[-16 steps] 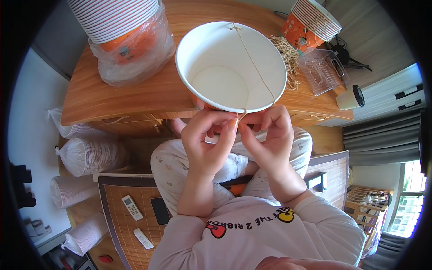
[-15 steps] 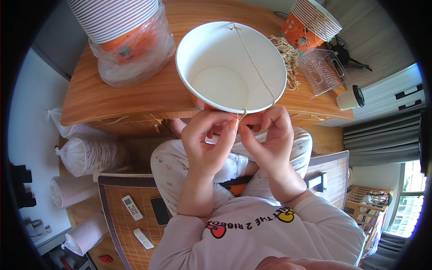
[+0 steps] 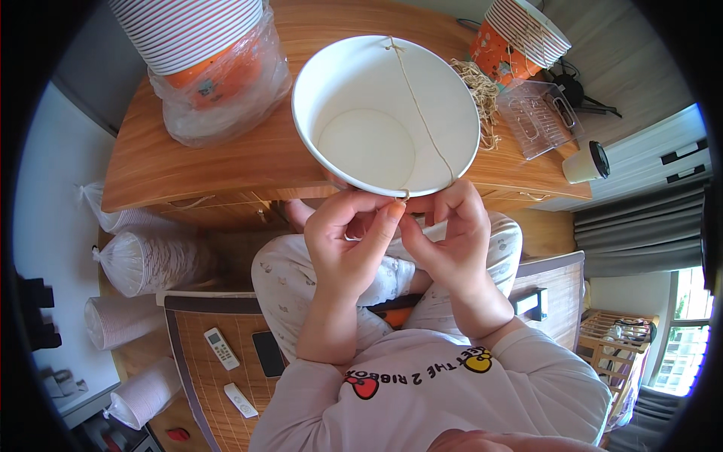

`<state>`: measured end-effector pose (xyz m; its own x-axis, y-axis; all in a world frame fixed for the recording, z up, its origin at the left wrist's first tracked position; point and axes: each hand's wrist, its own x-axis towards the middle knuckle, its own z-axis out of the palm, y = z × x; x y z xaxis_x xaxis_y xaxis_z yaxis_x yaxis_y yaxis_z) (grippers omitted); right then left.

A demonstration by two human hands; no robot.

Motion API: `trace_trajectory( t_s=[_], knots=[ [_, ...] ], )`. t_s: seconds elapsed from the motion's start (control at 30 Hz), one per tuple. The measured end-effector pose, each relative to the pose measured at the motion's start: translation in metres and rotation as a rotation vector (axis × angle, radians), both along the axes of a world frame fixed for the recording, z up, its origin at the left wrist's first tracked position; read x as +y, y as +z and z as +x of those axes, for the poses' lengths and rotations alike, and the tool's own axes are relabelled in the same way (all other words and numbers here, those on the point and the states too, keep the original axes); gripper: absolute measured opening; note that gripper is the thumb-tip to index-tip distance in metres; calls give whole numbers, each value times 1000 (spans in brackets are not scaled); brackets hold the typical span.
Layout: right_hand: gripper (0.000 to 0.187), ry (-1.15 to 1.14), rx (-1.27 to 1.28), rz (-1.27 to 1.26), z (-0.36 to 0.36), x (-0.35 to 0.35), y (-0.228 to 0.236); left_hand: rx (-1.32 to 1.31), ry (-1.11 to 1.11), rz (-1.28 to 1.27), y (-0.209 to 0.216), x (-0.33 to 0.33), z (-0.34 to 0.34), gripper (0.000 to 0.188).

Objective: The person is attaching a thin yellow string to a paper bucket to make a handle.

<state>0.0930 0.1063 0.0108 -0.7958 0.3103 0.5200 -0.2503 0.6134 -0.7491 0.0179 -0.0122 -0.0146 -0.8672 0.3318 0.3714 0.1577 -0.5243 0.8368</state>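
A large paper bucket (image 3: pixel 331 98), white inside with an orange outside, stands tilted toward me at the desk's front edge. A thin twine (image 3: pixel 419 105) is knotted at its far rim and crosses the opening to the near rim. There my left hand (image 3: pixel 354 226) pinches the twine end between thumb and index finger, just under the rim. My right hand (image 3: pixel 448 233) is closed beside it, thumb and fingers on the same twine. The fingertips of both hands nearly touch. The knot area is partly hidden by my fingers.
On the wooden desk (image 3: pixel 226 169) stand a plastic-wrapped stack of buckets (image 3: pixel 203 75), a bundle of twine (image 3: pixel 478 90), another bucket stack (image 3: pixel 512 45), a clear plastic tray (image 3: pixel 538 120) and a lidded cup (image 3: pixel 586 164). Bagged stacks (image 3: pixel 143 260) sit at floor left.
The twine by the near rim is drawn in closer, its small loop smaller. Both hands have shifted only slightly, and the bucket has tilted a touch toward me.
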Motion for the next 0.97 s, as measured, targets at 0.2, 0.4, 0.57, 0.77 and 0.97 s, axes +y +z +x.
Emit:
trace_trajectory(
  t_s=[0.2,0.4,0.57,0.77,0.97],
  knots=[
    [34,27,123,-173,-3,-1,-9,-114,-251,78,4,-10,-6,16],
    [30,69,100,-112,1,3,-5,-67,-271,-18,6,-18,-7,27],
    [34,85,141,-15,4,3,-7,-113,-309,11,3,-15,-5,16],
    [38,45,206,101,3,2,-7,-69,-289,-66,0,-14,-4,16],
    [40,22,256,368,3,1,-1,-165,-278,-19,6,-13,0,15]
  ],
)
